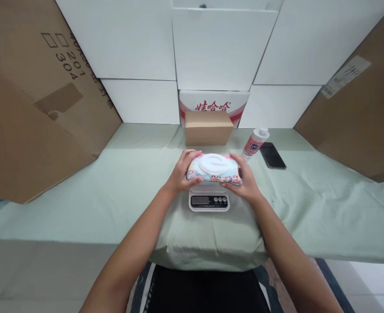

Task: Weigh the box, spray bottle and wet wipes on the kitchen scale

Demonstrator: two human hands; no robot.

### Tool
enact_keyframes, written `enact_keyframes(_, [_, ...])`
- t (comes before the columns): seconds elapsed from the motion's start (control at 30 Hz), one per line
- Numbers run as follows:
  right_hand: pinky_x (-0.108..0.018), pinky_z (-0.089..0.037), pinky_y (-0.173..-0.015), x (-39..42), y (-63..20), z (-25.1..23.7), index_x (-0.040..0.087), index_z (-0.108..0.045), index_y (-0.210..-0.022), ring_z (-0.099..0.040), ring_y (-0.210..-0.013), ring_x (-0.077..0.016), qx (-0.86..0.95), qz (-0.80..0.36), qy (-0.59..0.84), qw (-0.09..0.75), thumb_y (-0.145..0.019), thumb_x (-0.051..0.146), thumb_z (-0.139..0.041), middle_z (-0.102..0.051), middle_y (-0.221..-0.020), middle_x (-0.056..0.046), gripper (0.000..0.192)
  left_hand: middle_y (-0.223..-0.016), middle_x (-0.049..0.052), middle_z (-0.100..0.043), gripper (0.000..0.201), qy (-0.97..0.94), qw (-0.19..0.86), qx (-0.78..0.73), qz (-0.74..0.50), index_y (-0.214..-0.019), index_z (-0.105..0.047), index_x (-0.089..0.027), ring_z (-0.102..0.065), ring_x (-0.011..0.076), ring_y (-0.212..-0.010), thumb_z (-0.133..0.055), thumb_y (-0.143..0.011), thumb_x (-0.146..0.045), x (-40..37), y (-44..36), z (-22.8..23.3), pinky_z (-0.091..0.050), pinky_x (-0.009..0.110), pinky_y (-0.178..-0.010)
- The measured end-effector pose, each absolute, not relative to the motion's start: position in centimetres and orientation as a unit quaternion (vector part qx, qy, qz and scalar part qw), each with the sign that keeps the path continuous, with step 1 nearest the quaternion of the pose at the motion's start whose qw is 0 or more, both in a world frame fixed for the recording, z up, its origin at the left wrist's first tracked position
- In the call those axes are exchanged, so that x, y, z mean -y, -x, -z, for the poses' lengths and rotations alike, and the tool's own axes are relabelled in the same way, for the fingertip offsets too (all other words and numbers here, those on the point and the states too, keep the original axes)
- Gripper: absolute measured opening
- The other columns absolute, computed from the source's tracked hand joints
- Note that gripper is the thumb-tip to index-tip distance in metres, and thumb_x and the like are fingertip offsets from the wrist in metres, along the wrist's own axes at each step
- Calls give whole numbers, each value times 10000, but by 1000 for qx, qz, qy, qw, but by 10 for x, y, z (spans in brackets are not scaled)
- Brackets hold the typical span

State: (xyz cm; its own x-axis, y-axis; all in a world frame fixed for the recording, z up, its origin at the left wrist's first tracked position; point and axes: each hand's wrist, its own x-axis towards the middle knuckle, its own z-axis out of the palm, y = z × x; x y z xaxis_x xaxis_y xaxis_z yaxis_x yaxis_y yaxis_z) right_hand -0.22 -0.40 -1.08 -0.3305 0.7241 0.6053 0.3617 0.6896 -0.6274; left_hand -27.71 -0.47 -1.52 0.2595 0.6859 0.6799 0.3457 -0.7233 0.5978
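A soft pack of wet wipes (213,168) with a white round lid and cartoon print lies flat over a small white digital scale (209,201). My left hand (182,174) grips the pack's left end and my right hand (246,179) grips its right end. I cannot tell whether the pack rests on the scale's platform or hovers just above it. The scale's display and buttons face me below the pack.
A small brown cardboard box (208,127) stands behind the scale. A white bottle (255,142) and a black phone (272,155) lie to the right. Large cardboard boxes (31,108) flank both sides, and white panels form the back wall. A pale green cloth (113,191) covers the table.
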Motion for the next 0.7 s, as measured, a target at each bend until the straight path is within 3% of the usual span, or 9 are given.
enact_keyframes(0.17, [-548, -553, -1085, 49, -61, -7, 270, -511, -1539, -626, -1296, -396, 774, -136, 388, 482, -750, 673, -860, -613, -1428, -149, 953, -1469, 205, -497, 891, -792, 210, -300, -488, -1488, -510, -199, -508, 364, -1430, -643, -839, -795, 32, 216, -12, -459, 522, -1209])
enact_keyframes(0.33, [-618, -530, -1085, 91, -161, -2, 321, -579, -1498, -645, -1280, -425, 698, -72, 526, 481, -763, 663, -835, -637, -1420, -153, 851, -1712, 215, -274, 927, -785, 350, -338, -384, -1608, -386, -238, -310, 406, -1613, -625, -877, -755, 52, 111, -26, -383, 595, -1284])
enact_keyframes(0.43, [-600, -522, -1096, 96, -204, 15, 337, -596, -1474, -643, -1297, -437, 658, -70, 592, 460, -732, 650, -854, -632, -1431, -178, 846, -1779, 184, -171, 913, -779, 397, -341, -345, -1630, -371, -276, -268, 425, -1634, -594, -889, -760, 41, 59, -17, -348, 625, -1298])
enact_keyframes(0.6, [-684, -514, -1089, 81, -242, 38, 314, -512, -1534, -615, -1332, -464, 650, -101, 631, 412, -730, 718, -792, -605, -1462, -145, 942, -1791, 182, -157, 890, -784, 420, -359, -283, -1662, -333, -252, -302, 430, -1622, -515, -939, -738, 18, 27, 1, -340, 596, -1298])
enact_keyframes(0.7, [-622, -551, -1043, 78, -257, 24, 317, -587, -1484, -650, -1276, -452, 701, -100, 618, 343, -692, 715, -836, -644, -1402, -173, 920, -1811, 160, -70, 893, -804, 376, -386, -252, -1704, -205, -316, -505, 483, -1477, -390, -962, -778, 26, 45, -7, -464, 649, -1163])
